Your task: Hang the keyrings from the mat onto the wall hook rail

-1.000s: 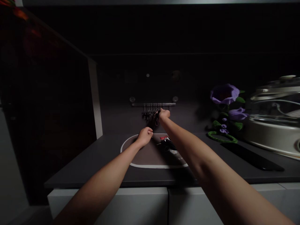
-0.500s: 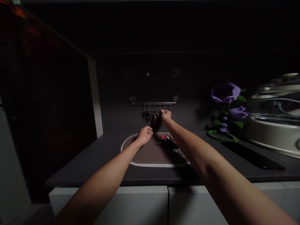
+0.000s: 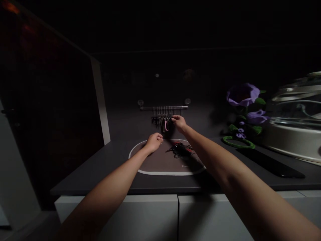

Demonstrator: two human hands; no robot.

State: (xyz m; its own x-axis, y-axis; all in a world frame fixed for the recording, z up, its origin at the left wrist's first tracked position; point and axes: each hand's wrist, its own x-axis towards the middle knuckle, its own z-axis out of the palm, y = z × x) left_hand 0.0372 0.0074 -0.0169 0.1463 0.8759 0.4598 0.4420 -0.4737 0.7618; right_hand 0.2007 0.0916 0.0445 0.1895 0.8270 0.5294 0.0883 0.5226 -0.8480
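A clear rail (image 3: 164,107) with hooks is fixed to the dark back wall, and bunches of keys (image 3: 160,119) hang from it, one with a pink strap (image 3: 166,126). At the right end of this row, my right hand (image 3: 179,123) pinches a small dark key ring just under the hooks. My left hand (image 3: 153,142) hovers lower, over the mat, its fingers curled together; a small bit shows at the fingertips, too unclear to name. Below my right hand, a pile of keys (image 3: 181,147) with red and black parts lies on the brown, white-rimmed mat (image 3: 157,164).
Purple crocheted flowers (image 3: 242,95) with a green ring base (image 3: 238,142) stand to the right. Beside them are a flat black slab (image 3: 271,163) and a large white appliance (image 3: 296,137) with a clear cover. A pale panel edge (image 3: 99,100) rises at the left. White cabinet fronts (image 3: 140,214) are below the dark counter.
The view has tilted slightly downward. My right hand stays by the hooks, its fingers shifted a little. More of the key pile and the pink strap shows. The left hand has barely moved.
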